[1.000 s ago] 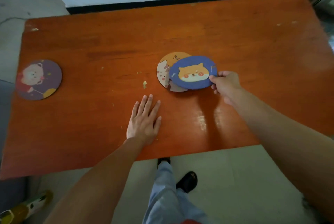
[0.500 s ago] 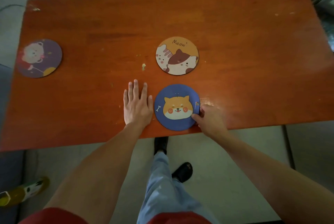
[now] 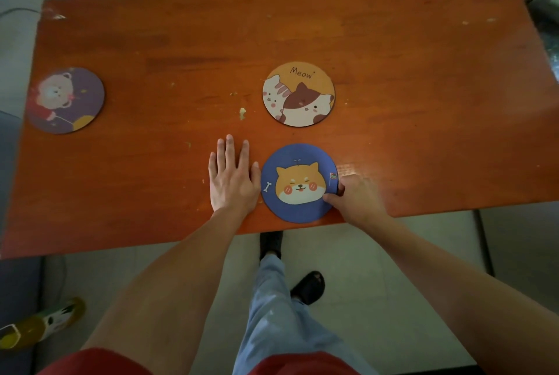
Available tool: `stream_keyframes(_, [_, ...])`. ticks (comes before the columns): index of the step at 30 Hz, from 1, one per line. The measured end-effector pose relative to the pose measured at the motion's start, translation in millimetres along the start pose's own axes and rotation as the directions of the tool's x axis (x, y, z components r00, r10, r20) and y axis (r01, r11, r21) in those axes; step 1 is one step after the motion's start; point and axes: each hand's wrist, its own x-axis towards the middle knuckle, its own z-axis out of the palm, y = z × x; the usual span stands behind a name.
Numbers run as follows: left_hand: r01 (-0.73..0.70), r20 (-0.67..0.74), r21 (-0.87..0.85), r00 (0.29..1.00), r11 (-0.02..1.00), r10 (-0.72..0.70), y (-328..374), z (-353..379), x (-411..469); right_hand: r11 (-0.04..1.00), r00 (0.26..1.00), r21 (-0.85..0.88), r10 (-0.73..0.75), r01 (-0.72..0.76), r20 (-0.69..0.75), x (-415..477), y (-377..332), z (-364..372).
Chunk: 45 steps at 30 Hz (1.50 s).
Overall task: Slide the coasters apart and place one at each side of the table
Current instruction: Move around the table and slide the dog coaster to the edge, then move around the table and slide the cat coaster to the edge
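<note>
A blue round coaster with a dog face [image 3: 298, 182] lies flat by the near edge of the orange table [image 3: 423, 87]. My right hand [image 3: 354, 197] pinches its right rim, thumb on top. An orange "Meow" cat coaster [image 3: 299, 94] lies in the table's middle, apart from the blue one. At the left side lies a purple bear coaster [image 3: 65, 100]. My left hand [image 3: 233, 176] rests palm-down on the table, fingers spread, just left of the blue coaster, and holds nothing.
A small pale chip [image 3: 242, 113] marks the tabletop left of the cat coaster. Below the near edge are my leg in light jeans [image 3: 272, 299] and a black shoe [image 3: 308, 285]. A yellow bottle [image 3: 39, 324] lies on the floor at the lower left.
My right hand carried the blue coaster off the cat coaster and set it down at the near edge. My left hand shifted slightly towards it. The cat coaster is now fully uncovered.
</note>
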Motion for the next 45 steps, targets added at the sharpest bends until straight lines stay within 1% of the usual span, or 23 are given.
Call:
stream_keyframes(3, [0.001,0.002,-0.004,1.000,1.000,-0.001,1,1,0,0.999,1.000,-0.043,-0.008,0.008,0.013,2,2,-1])
stream_keyframes(5, [-0.002,0.001,-0.001,1.000,1.000,0.002,0,1,1,0.990,1.000,-0.139,0.008,-0.005,0.020,4,3,-4])
stream_keyframes(7, [-0.004,-0.003,0.006,1.000,1.000,0.004,0,2,1,0.966,0.998,-0.255,0.055,-0.051,0.007,6,5,-10])
stream_keyframes(9, [-0.010,0.005,0.022,1.000,1.000,0.010,0,3,2,0.950,0.995,-0.295,0.103,-0.101,-0.010,7,9,-15])
stream_keyframes(11, [-0.009,0.028,0.047,1.000,0.999,0.008,0,3,3,0.950,0.992,-0.290,0.124,-0.120,-0.004,7,13,-16])
stream_keyframes(14, [-0.020,0.083,0.106,0.996,0.994,0.011,4,-3,2,0.957,0.991,-0.269,0.125,-0.111,0.038,5,16,-18])
stream_keyframes(16, [-0.042,0.157,0.179,0.988,0.983,0.013,9,-9,4,0.972,0.986,-0.193,0.148,-0.131,0.077,4,20,-23])
stream_keyframes(18, [-0.069,0.260,0.267,0.966,0.961,-0.003,15,-22,11,0.978,0.982,-0.142,0.165,-0.151,0.089,1,28,-36])
stream_keyframes(20, [-0.130,0.327,0.367,0.945,0.921,0.003,21,-41,24,0.973,0.991,-0.192,0.134,-0.126,0.028,0,39,-54])
stream_keyframes(22, [-0.215,0.327,0.426,0.942,0.879,0.072,32,-60,42,0.954,0.992,-0.275,0.104,-0.119,-0.067,-2,54,-78])
stream_keyframes(23, [-0.255,0.324,0.424,0.939,0.869,0.117,42,-68,51,0.945,0.989,-0.300,0.103,-0.132,-0.109,-3,62,-91])
stream_keyframes(25, [-0.347,0.336,0.369,0.915,0.862,0.224,74,-80,70,0.933,0.978,-0.326,0.098,-0.156,-0.187,-7,78,-118])
stream_keyframes(27, [-0.462,0.355,0.285,0.865,0.840,0.356,120,-87,85,0.932,0.958,-0.319,0.082,-0.171,-0.274,-15,96,-142])
stream_keyframes(31, [-0.682,0.316,0.199,0.724,0.704,0.613,229,-93,97,0.921,0.905,-0.312,0.089,-0.234,-0.415,-37,137,-188])
stream_keyframes(34, [-0.770,0.264,0.150,0.635,0.620,0.726,309,-92,90,0.902,0.867,-0.331,0.086,-0.277,-0.490,-54,173,-224])
stream_keyframes(37, [-0.812,0.254,0.134,0.582,0.568,0.773,384,-85,77,0.876,0.848,-0.356,0.103,-0.325,-0.520,-69,214,-259])
stream_keyframes(39, [-0.827,0.246,0.129,0.562,0.548,0.790,429,-76,70,0.865,0.843,-0.366,0.112,-0.343,-0.526,-75,246,-282])
stream_keyframes(41, [-0.829,0.226,0.136,0.559,0.542,0.798,469,-67,64,0.854,0.847,-0.389,0.105,-0.345,-0.521,-79,279,-306])
stream_keyframes(45, [-0.785,0.204,0.114,0.618,0.609,0.759,535,-46,57,0.865,0.860,-0.390,0.087,-0.315,-0.503,-82,341,-351])
